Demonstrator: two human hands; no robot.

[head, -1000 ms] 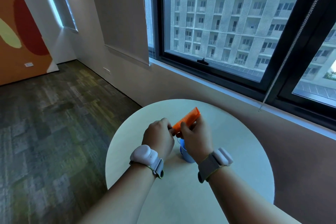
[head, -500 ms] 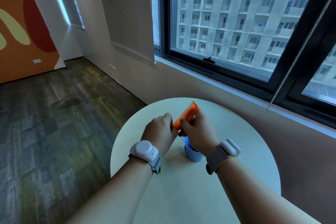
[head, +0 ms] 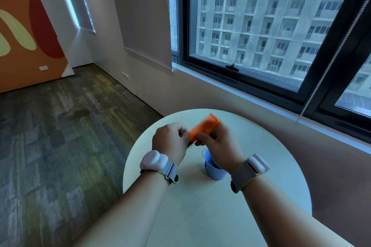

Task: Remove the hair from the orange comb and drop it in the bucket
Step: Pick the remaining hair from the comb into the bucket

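Orange comb point(head: 204, 127): held in the air above the round bench point(head: 271, 158), tilted, far end pointing toward the window point(head: 261, 32). Right hand point(head: 220, 144): fingers curled round the comb's near end. Left hand point(head: 170, 142): fingers curled at the comb's lower edge, pinching there; whether hair is caught between them cannot be told. Blue bucket point(head: 213, 170): upright on the bench, directly beneath the right hand, partly hidden. 2 wrist bands point(head: 158, 163), 1 per wrist.
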